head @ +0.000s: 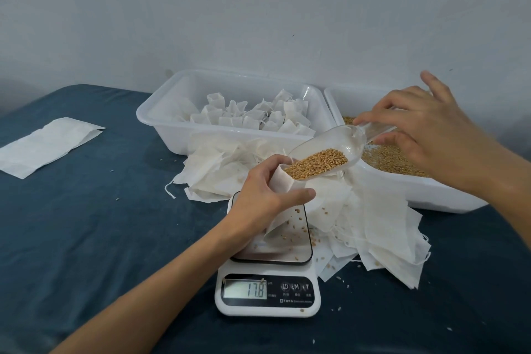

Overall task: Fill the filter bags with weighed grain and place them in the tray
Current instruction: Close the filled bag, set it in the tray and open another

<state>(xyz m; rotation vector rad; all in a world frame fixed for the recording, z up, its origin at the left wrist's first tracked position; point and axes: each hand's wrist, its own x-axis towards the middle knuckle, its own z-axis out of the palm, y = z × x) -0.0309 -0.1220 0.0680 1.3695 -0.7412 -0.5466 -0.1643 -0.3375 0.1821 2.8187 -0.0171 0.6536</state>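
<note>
Clear plastic scoop (324,152) slopes down-left, lip at filter bag (283,181) mouth; left hand (264,190) grips bag, right hand (425,129) pinches handle.

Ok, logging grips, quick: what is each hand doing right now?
Left hand: holds the white paper filter bag open.
Right hand: pinches the clear plastic scoop of grain.

We see a table (86,224) under a dark blue cloth. On it at six o'clock sits a scale (268,293); at twelve, a tray (172,135) of bags; at two, a grain tub (431,195); between them loose bags (385,227); at nine, a flat stack (46,146).
</note>
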